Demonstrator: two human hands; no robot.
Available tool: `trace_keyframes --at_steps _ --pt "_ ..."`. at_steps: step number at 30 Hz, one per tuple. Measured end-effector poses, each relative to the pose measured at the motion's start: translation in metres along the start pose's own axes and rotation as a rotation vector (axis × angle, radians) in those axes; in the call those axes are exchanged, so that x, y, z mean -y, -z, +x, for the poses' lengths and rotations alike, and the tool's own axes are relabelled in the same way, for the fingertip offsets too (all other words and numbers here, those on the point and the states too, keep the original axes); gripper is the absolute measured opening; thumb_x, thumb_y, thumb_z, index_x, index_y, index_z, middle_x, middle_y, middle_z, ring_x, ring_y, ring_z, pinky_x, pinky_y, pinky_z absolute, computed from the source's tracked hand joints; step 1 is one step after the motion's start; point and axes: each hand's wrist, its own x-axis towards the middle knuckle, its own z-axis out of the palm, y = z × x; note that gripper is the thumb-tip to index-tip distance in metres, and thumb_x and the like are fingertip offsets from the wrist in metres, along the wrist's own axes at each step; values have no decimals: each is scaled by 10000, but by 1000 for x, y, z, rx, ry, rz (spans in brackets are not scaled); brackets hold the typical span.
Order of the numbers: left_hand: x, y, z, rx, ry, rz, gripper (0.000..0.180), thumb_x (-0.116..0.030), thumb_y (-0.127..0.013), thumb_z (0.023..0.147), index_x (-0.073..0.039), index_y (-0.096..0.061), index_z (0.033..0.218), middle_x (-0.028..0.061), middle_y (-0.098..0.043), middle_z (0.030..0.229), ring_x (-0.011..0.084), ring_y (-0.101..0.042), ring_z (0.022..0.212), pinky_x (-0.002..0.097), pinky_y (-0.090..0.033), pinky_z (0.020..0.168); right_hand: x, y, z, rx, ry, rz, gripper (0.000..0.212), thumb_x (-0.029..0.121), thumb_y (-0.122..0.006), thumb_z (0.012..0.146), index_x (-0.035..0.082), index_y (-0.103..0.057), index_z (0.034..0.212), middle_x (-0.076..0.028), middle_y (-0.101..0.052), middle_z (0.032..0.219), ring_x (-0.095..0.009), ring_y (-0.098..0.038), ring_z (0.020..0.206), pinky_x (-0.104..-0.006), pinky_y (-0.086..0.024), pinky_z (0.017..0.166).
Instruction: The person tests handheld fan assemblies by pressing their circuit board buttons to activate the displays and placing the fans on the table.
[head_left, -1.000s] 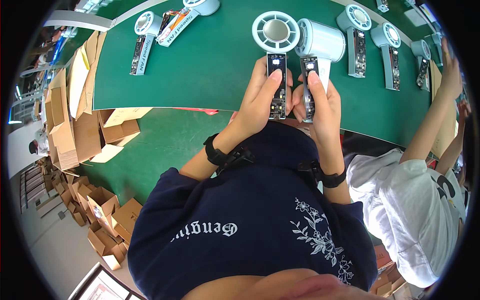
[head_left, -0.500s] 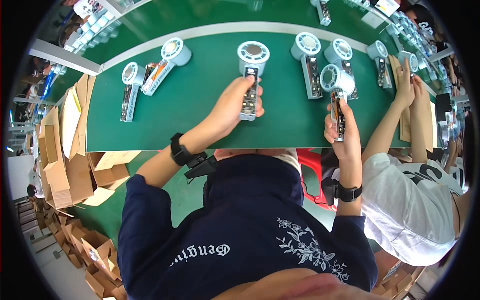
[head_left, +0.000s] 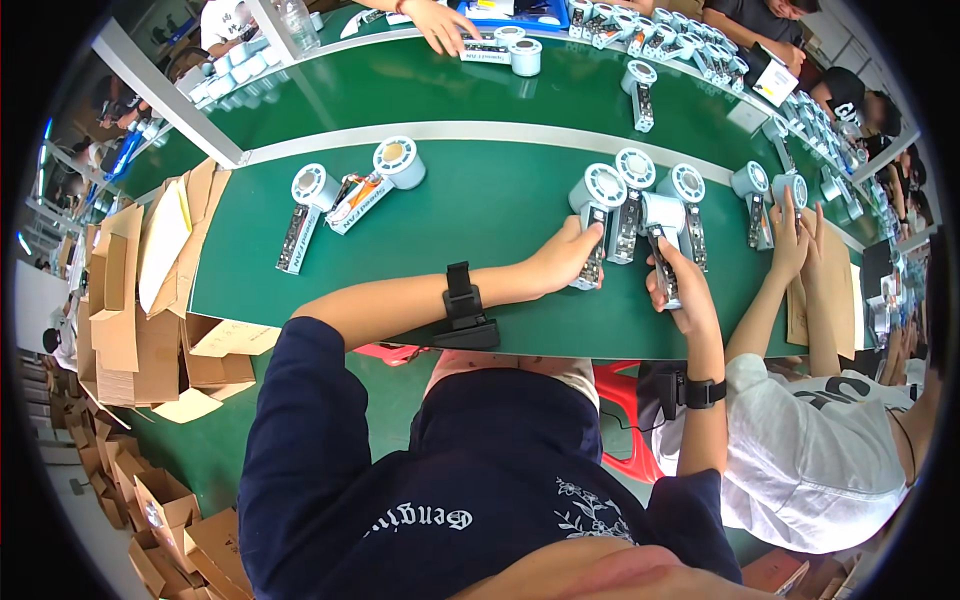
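Observation:
My left hand (head_left: 562, 258) is closed around the handle of a pale blue handheld fan (head_left: 602, 186), thumb on the exposed circuit board. Its round head points away from me. To its right, my right hand (head_left: 688, 290) grips a second handheld fan (head_left: 663, 213), head up, its handle open with dark electronics inside. Just beyond the held ones, two more fans, a left one (head_left: 634, 168) and a right one (head_left: 688, 184), lie on the green table (head_left: 440, 290). Parts of these are hidden behind the fans in my hands.
Two fans, one (head_left: 311, 187) beside another (head_left: 397, 164), lie at the left. Cardboard boxes (head_left: 120, 300) stand left of the table. A co-worker's hands (head_left: 796, 240) hold a fan at the right. Across a pale rail (head_left: 470, 132), another person's hand (head_left: 438, 24) reaches toward fans.
My left hand has moved right with its fan, close to the fan in my right hand. The view has shifted, showing more of the far bench and another person's hand there.

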Motion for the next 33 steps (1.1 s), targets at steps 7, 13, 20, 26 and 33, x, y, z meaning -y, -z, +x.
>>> trace_keyframes --at_steps 7,13,20,26,33 --pt "-3 3 2 48 83 64 325 -324 -344 993 1 -342 1009 127 -537 901 229 -632 646 320 -539 578 -2 -7 2 0 36 -12 432 422 -509 921 -9 -519 903 -82 -543 538 -146 -484 376 -256 -382 359" --pt "-26 20 15 254 212 272 515 -438 -319 978 54 -348 1126 172 -583 908 276 -666 710 333 -565 634 7 -10 -1 7 -12 -41 509 465 -517 905 -42 -521 957 -111 -585 595 -182 -578 450 -260 -459 412" --pt "-142 73 56 432 519 1186 816 -672 -342 857 57 -533 1172 229 -638 992 282 -681 763 367 -558 680 118 7 -33 -75 6 -844 690 591 -525 841 -29 -511 1144 -152 -644 801 -248 -654 562 -287 -534 509" --pt "-155 82 176 16 230 1168 737 -589 -369 873 51 -505 1211 200 -642 980 251 -649 777 338 -538 691 242 106 84 -334 41 -949 678 604 -532 807 8 -530 1131 -162 -647 930 -254 -678 710 -315 -562 600" --pt "-118 85 255 -172 211 1217 746 -651 -490 766 40 -612 1017 165 -649 853 249 -639 700 325 -531 637 255 247 209 -535 -245 -1202 578 535 -588 786 39 -571 1081 -151 -618 1098 -282 -665 816 -385 -526 674"
